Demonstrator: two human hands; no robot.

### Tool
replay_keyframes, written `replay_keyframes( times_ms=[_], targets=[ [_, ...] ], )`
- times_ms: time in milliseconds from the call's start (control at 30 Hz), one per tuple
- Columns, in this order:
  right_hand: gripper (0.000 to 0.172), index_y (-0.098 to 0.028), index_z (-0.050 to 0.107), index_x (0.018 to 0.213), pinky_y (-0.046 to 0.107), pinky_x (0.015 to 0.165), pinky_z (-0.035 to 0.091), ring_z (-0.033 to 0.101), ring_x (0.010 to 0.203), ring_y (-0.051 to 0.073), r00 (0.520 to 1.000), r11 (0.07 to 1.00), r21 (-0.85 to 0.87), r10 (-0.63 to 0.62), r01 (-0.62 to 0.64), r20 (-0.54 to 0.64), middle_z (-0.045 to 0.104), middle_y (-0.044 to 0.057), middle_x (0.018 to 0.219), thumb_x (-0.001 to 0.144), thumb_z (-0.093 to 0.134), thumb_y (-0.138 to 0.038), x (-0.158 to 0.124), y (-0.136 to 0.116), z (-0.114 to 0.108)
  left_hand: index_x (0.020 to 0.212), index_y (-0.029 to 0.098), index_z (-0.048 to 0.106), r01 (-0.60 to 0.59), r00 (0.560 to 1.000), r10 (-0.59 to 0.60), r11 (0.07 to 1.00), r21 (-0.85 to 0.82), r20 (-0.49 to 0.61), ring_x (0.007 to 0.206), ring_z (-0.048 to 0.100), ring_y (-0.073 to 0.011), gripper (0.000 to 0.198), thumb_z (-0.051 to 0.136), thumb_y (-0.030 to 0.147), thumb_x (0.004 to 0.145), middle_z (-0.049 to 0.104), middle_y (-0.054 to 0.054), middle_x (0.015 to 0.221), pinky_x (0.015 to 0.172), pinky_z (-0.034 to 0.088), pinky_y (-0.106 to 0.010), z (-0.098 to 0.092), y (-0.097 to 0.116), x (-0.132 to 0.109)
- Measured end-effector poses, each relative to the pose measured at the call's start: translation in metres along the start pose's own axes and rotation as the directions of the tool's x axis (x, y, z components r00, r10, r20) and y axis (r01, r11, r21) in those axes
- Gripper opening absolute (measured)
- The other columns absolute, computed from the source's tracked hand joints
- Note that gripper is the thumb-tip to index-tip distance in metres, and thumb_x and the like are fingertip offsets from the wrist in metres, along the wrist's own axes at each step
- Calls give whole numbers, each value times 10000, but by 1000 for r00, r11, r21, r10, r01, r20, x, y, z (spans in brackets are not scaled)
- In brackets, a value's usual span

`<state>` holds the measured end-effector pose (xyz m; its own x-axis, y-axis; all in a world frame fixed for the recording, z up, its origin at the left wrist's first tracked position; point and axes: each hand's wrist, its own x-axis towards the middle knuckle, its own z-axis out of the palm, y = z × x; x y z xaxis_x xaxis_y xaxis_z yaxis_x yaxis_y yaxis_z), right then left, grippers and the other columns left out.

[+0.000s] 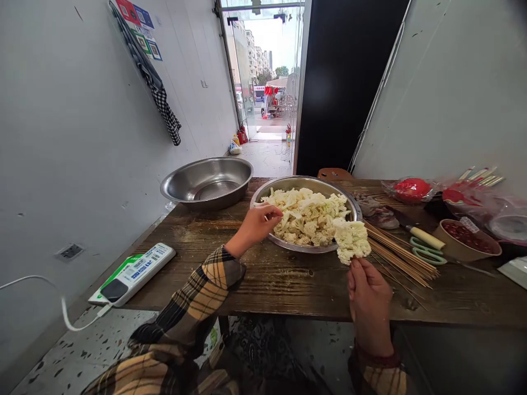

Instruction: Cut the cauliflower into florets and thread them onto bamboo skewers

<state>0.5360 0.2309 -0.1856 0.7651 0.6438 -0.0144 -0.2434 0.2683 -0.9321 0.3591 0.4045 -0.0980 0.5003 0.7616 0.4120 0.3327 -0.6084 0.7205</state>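
Note:
A steel bowl (263, 193) full of white cauliflower florets (308, 214) stands in the middle of the wooden table (255, 274). My left hand (257, 222) reaches into the bowl's left side, fingers curled on a floret. My right hand (368, 299) is closed and holds up a skewered clump of cauliflower (352, 240) just in front of the bowl's right rim; the stick itself is hidden in my fingers.
An empty steel basin (208, 181) sits at the table's far left. Bamboo skewers (397, 249), a knife (414, 226), scissors (428, 253), a tub of red food (467, 238) and plastic bags (411, 189) lie on the right. A phone and box (132, 271) rest at the left edge.

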Motion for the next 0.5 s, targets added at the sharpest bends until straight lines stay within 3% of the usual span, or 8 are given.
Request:
replay_keyframes(
  times_ms=[167, 367, 500],
  targets=[
    [376, -147, 616, 842, 136, 301, 239, 337, 370, 38, 999, 998, -38, 48, -49, -18, 422, -88, 480, 698, 723, -477, -2, 1, 3, 822, 199, 696, -197, 979, 175, 944, 264, 105, 833, 551, -200, 187, 530, 136, 762, 630, -56, 821, 765, 409, -323, 0, -9, 8],
    [371, -143, 634, 848, 147, 305, 231, 345, 374, 43, 1000, 999, -43, 24, -25, -2, 437, -78, 477, 701, 721, -472, -1, 7, 6, 822, 199, 690, -212, 977, 192, 929, 304, 94, 854, 546, -221, 193, 520, 127, 769, 613, -65, 839, 811, 410, -368, 7, -18, 26],
    [339, -140, 640, 855, 166, 322, 266, 350, 370, 44, 1000, 997, -69, 15, -14, 16, 458, -69, 492, 727, 710, -447, -4, 8, 9, 868, 196, 694, -296, 953, 240, 872, 389, 185, 889, 531, -254, 178, 567, 151, 752, 608, -84, 900, 839, 404, -410, 19, -12, 34]
  ],
)
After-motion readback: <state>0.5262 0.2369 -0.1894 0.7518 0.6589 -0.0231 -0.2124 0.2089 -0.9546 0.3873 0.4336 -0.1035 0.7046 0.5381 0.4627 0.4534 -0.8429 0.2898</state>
